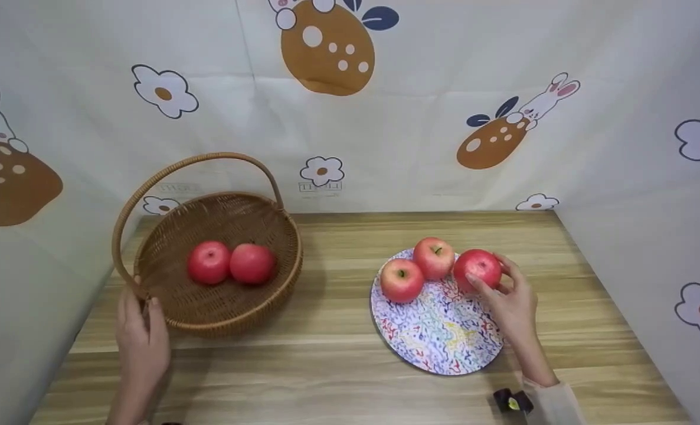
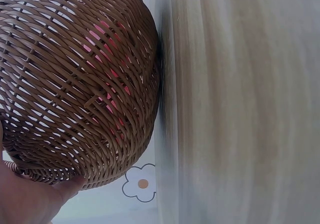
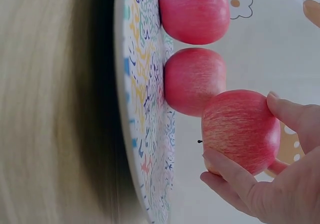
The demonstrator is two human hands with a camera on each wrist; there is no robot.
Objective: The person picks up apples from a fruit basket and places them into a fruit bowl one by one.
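My right hand (image 1: 514, 304) grips a red apple (image 3: 241, 131) between thumb and fingers. That apple is held a little above the patterned plate (image 1: 444, 336), its stem pointing down toward it. Two more apples, one nearer (image 1: 402, 281) and one farther (image 1: 434, 258), sit stem up at the plate's far left. On the left, my left hand (image 1: 142, 330) holds the rim of a wicker basket (image 2: 75, 84) near the base of its handle. Inside the basket lie two red apples, a left one (image 1: 209, 262) and a right one (image 1: 253, 264), touching each other.
Plate and basket stand apart on a wood-grain table (image 1: 320, 366). The basket's tall arched handle (image 1: 208, 157) rises over its far left side. Behind and at both sides hangs a pale curtain (image 1: 409, 136) printed with rabbits and flowers.
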